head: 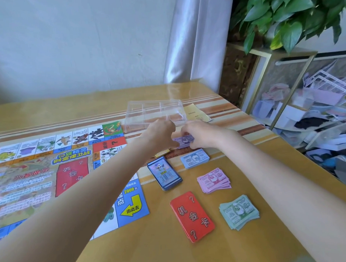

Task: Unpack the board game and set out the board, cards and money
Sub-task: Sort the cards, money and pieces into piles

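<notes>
The game board [52, 174] lies unfolded on the left of the table. To its right sit a red card deck [191, 216], a blue card deck [165, 175], and stacks of green money [238, 212], pink money [214, 180] and blue money [194, 158]. Both hands meet over a purple money stack [185, 141] near the clear plastic tray [154, 112]. My right hand [199, 134] pinches the stack's right end. My left hand [160, 136] holds its left end with curled fingers. A yellow card [162, 152] peeks out under my left wrist.
A yellow paper sheet [196, 112] lies right of the tray. The table's right edge [286, 146] runs diagonally; beyond it stand a gold-framed shelf [284, 83] with clutter and a leafy plant [293, 15]. A curtain [196, 38] hangs behind.
</notes>
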{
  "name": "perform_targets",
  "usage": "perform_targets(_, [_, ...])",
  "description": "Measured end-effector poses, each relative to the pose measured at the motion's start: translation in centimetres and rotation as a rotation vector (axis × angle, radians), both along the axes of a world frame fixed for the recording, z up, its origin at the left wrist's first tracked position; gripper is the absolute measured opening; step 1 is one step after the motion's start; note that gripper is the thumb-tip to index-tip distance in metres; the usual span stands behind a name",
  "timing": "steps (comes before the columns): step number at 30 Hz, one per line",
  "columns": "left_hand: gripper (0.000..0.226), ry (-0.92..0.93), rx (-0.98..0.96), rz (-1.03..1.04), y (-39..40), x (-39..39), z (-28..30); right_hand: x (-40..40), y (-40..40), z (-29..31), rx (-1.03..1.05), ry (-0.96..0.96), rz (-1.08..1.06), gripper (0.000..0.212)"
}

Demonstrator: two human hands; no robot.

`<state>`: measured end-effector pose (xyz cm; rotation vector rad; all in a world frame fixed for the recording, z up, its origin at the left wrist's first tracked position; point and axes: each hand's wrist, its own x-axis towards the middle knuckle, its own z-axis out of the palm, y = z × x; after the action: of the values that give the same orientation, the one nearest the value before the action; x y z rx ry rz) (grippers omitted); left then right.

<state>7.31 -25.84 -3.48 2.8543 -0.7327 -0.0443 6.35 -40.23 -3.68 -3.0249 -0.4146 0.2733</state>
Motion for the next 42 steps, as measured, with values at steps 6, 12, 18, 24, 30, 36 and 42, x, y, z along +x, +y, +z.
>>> perform_targets(6, [0.037, -0.030, 0.071, -0.085, 3.1, -1.6, 1.0, -0.4, -0.2, 0.6, 0.024, -0.019, 0.007, 0.041])
perform_targets(12, [0.029, -0.013, 0.000, 0.034, 3.9, -2.1, -0.1, -1.6, -1.6, 3.5, 0.184, -0.175, -0.029, 0.033])
perform_targets(18, [0.032, -0.066, -0.065, 0.049, 1.9, -3.4, -0.1, -2.9, -3.3, 4.7, 0.371, -0.230, -0.189, 0.036])
perform_targets(24, [0.043, 0.041, 0.074, 0.194, 2.9, -2.6, -1.1, -3.7, -2.4, 4.3, 0.509, -0.197, -0.247, 0.032])
perform_targets(30, [0.047, 0.145, -0.260, 0.263, 4.5, -3.3, -0.6, -2.5, 4.2, 1.7, 0.468, -0.102, -0.214, 0.020])
perform_targets(36, [0.018, 0.609, -1.035, 0.574, 5.7, -3.4, 1.3, -0.9, 9.4, -0.1, 0.250, -0.049, -0.285, 0.016])
perform_targets(42, [0.039, 0.842, -1.397, 0.740, 5.9, -2.5, 1.3, 0.1, 11.3, -0.2, 0.280, -0.030, -0.368, 0.040])
